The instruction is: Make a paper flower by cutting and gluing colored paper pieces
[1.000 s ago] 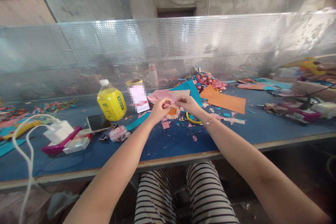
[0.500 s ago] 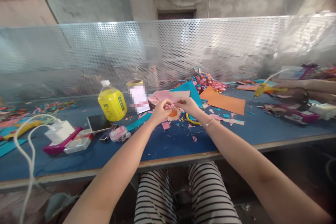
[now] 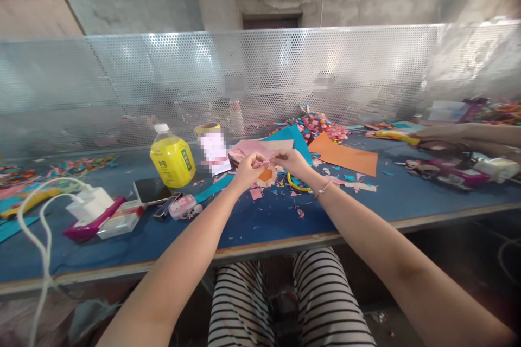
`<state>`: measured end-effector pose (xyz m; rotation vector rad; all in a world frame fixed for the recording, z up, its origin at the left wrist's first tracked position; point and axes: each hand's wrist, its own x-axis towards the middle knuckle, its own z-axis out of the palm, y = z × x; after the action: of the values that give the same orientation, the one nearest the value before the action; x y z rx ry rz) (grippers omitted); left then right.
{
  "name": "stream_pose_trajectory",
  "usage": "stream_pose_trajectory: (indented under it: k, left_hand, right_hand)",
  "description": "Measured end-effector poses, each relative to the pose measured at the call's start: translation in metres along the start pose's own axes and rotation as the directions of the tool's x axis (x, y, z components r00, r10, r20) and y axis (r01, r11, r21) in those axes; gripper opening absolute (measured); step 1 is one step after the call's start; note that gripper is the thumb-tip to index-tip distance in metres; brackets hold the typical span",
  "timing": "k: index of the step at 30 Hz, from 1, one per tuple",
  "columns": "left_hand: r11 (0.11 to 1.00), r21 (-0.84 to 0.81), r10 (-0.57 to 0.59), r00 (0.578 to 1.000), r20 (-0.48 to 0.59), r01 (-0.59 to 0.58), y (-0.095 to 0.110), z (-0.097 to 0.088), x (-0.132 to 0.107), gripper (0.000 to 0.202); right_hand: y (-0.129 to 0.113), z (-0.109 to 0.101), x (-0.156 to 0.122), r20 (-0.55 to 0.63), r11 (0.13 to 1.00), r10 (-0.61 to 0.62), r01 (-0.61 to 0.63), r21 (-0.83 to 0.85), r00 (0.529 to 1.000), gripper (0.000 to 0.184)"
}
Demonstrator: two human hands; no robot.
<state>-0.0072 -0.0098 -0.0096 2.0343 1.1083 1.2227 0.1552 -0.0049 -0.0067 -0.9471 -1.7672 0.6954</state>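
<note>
Around the hands [image 3: 249,172], paper scraps [image 3: 256,193], orange sheet [image 3: 350,155], yellow bottle [image 3: 173,164]

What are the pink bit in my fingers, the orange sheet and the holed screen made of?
Pink bit: too small to tell, perhaps felt or paper. Orange sheet: matte, clean-edged, so probably felt, foam or card. Holed screen: likely metal, given its silvery glare and punched holes.

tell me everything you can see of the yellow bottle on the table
The bottle is broad and yellow, looks like plastic, and narrows at the top to a white cap. Green markings show on its front. It stands upright on the blue table, left of the left hand; no hand touches it.
</note>
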Motion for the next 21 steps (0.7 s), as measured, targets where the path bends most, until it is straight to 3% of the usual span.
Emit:
stream_pose_trajectory:
  k: [13,17,21]
  left_hand:
    - [0.999,-0.034,0.014,1.000,-0.019,-0.015,0.0012,-0.0012,0.0020,0.008]
    - [1.000,-0.026,-0.018,1.000,-0.016,0.018,-0.0014,-0.0008,0.0027,0.010]
    - [0.999,0.001,-0.036,0.999,-0.035,0.037,-0.0014,-0.0014,0.0028,0.010]
  right_hand:
    - [0.0038,0.0024,-0.0005,-0.021,0.999,-0.011,0.010,-0.053,1.000,0.009]
    - [0.0028,0.0024,0.0001,-0.033,0.998,0.040,-0.041,-0.038,0.999,0.007]
    - [-0.0016,0.0007,-0.0008,-0.033,0.989,0.049,-0.053,-0.142,0.998,0.007]
